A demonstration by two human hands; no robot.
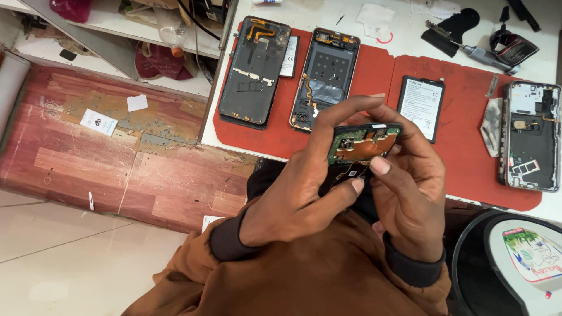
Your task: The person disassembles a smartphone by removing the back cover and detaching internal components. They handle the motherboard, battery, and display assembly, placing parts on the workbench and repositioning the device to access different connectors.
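An opened phone point(362, 146), its green board and copper shield showing, is held up over the lap, at the near edge of the surface point(328, 14). It is clasped from the left by the left hand point(298, 187), fingers arched over its top. The right hand point(410, 193) is closed on its right side, thumb pressed to the board. Behind, two gutted phones point(254, 70) and a loose battery point(421, 106) are laid on the red mat point(462, 158).

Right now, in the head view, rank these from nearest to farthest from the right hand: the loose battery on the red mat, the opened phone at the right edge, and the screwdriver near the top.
1. Loose battery: on the red mat, just above the right hand.
2. Opened phone: at the mat's right edge.
3. Screwdriver: on the white table beyond the mat, upper right.
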